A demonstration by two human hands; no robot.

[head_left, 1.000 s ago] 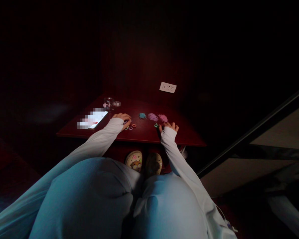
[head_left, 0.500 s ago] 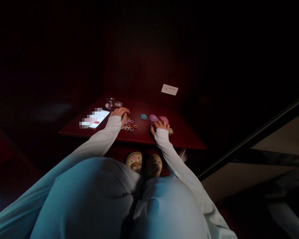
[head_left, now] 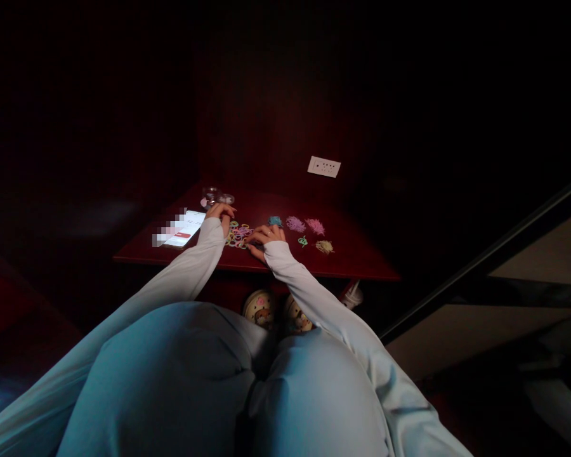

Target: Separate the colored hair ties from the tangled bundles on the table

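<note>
Small, mixed-colour elastic hair bands (head_left: 239, 236) lie in a loose pile on the dark red table, between my two hands. My left hand (head_left: 221, 212) rests at the pile's left edge, fingers stretched out and holding nothing I can see. From the right, my right hand (head_left: 266, 235) reaches to the pile, its fingers apart and fingertips at the nearest bands. Behind it are a blue heap of bands (head_left: 275, 221), a purple heap (head_left: 295, 223) and a pink heap (head_left: 315, 226). Closer to me sit a few green bands (head_left: 302, 242) and a cream heap (head_left: 324, 246).
A lit phone (head_left: 185, 230) lies left of my left hand. Clear plastic containers (head_left: 212, 195) stand behind that hand. A white socket plate (head_left: 324, 167) is on the back wall. Below the table edge are my clogs (head_left: 259, 309) and a whitish object (head_left: 353, 295).
My right hand has moved left, from beside the pink and cream heaps to the mixed pile, uncovering the green bands and cream heap. My left hand has shifted slightly left.
</note>
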